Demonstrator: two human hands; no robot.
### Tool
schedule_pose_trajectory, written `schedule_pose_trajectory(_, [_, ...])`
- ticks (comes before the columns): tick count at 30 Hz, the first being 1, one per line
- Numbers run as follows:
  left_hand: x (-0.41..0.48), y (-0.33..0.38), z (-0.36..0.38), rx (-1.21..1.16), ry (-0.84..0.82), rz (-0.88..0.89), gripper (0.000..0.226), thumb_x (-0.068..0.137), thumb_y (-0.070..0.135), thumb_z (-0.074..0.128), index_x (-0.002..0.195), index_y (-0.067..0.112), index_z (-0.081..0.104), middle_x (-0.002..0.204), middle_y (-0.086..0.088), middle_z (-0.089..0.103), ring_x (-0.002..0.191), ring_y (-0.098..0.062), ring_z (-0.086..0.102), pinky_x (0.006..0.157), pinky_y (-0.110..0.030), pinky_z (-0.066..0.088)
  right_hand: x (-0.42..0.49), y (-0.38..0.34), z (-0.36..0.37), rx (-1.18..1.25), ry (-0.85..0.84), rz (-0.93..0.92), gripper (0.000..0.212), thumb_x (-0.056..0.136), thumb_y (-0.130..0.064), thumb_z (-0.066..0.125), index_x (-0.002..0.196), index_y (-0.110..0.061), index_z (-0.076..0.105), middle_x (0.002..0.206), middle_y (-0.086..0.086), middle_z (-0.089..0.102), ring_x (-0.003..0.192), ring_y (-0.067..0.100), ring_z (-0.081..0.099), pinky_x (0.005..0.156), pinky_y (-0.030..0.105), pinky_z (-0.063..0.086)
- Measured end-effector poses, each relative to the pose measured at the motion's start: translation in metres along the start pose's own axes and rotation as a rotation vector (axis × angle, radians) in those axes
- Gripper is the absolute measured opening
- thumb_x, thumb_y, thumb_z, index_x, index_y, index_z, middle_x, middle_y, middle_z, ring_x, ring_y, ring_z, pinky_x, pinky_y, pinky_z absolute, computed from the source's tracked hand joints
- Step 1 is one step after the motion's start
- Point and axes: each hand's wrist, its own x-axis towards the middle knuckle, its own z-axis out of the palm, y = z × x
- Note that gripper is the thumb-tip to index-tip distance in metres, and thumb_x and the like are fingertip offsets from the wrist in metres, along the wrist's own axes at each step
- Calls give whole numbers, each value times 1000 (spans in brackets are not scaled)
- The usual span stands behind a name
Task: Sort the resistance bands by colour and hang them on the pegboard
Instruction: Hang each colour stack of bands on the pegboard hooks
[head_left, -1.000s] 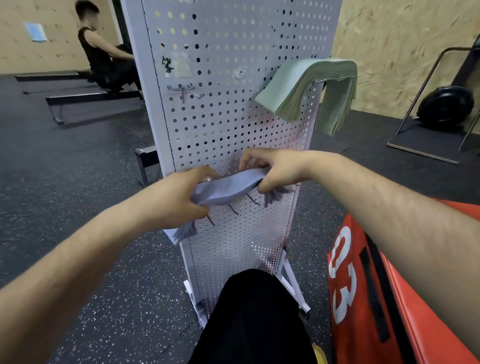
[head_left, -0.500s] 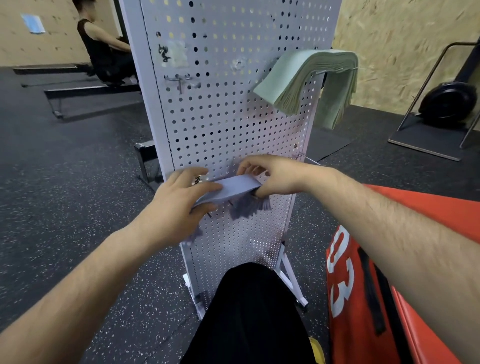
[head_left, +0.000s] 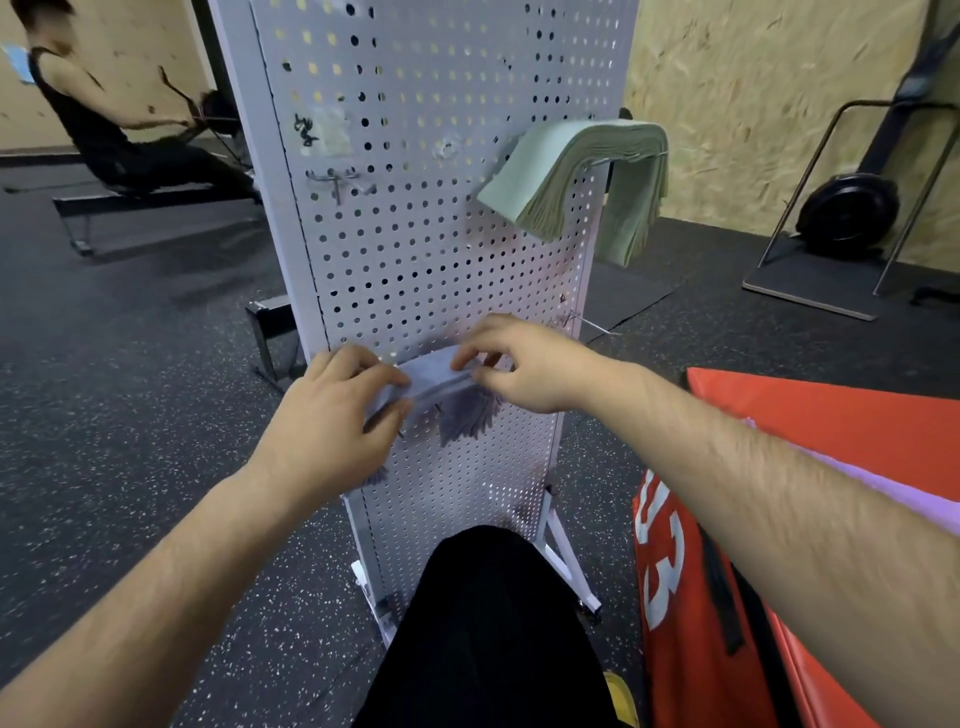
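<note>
A white pegboard (head_left: 441, 249) stands upright on the floor in front of me. A thick stack of pale green bands (head_left: 587, 171) hangs folded over a hook at its upper right. Low on the board, both hands hold a stack of lavender-blue bands (head_left: 441, 382) against the panel. My left hand (head_left: 332, 415) grips the stack's left end, with band ends hanging below it. My right hand (head_left: 519, 364) pinches the right end, where more band ends (head_left: 470, 421) fan downward. The hook under the lavender bands is hidden by the hands.
An empty metal hook (head_left: 335, 179) sticks out at the board's upper left; another wire hook (head_left: 587, 325) juts out by my right hand. A red padded box (head_left: 727, 571) with a purple band (head_left: 909, 483) on it stands at right. A person (head_left: 104, 135) rows behind. My black-clad knee (head_left: 493, 623) is below.
The two hands have drawn closer together, bunching the lavender bands tighter and pressing them nearer the pegboard. The view has shifted slightly downward.
</note>
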Motion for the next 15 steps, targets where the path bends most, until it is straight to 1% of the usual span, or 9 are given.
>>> schedule_pose_trajectory(4, [3,7,-3,35,-14,-14,48,86,60,35,107,30,66,108,6,55,104,-21,51,88,-39,45,-12,-8,2,-98,26,-15,31,97,-27,52,126,-33,60,133,-9,53,120,11,51,106,35,43])
schedule_pose_trajectory(6, [4,12,-5,63,-14,-2,47,86,58,36,107,29,66,108,4,56,103,-23,51,86,-39,44,-20,-11,3,-140,64,-14,36,98,-31,50,133,-31,55,134,-8,53,121,13,50,105,37,44])
schedule_pose_trajectory(7, [5,16,-6,91,-13,8,45,86,55,38,108,28,66,108,4,57,104,-24,51,86,-39,42,-26,-12,2,-159,94,-14,35,98,-33,49,133,-31,55,132,-8,54,119,13,50,102,36,45])
schedule_pose_trajectory(9, [6,26,-9,174,-10,38,42,86,48,42,112,25,66,111,2,57,108,-25,51,87,-41,41,-43,-13,-1,-204,184,-24,28,99,-38,47,124,-30,58,120,-10,58,111,13,52,92,34,47])
schedule_pose_trajectory(10, [7,33,-10,205,2,60,41,86,45,43,113,23,65,112,1,57,108,-26,51,88,-42,40,-55,-13,-4,-228,230,-20,22,99,-40,46,114,-30,59,111,-11,59,104,13,52,85,33,47])
schedule_pose_trajectory(12, [6,59,-10,213,46,123,36,88,43,45,110,22,64,110,0,57,106,-27,51,86,-42,40,-83,-12,-8,-290,288,7,15,99,-43,44,95,-30,52,92,-12,57,88,13,50,73,32,45])
schedule_pose_trajectory(13, [5,76,-7,197,59,171,33,89,42,46,109,22,62,109,1,57,105,-26,51,85,-41,39,-98,-10,-9,-328,311,22,16,99,-44,43,92,-31,48,87,-12,57,83,14,48,69,33,42])
schedule_pose_trajectory(15, [5,117,8,147,54,288,31,88,42,49,110,24,60,107,3,56,105,-25,51,83,-40,39,-130,-3,-10,-394,355,64,19,97,-45,45,92,-28,51,83,-8,59,79,18,52,63,33,38])
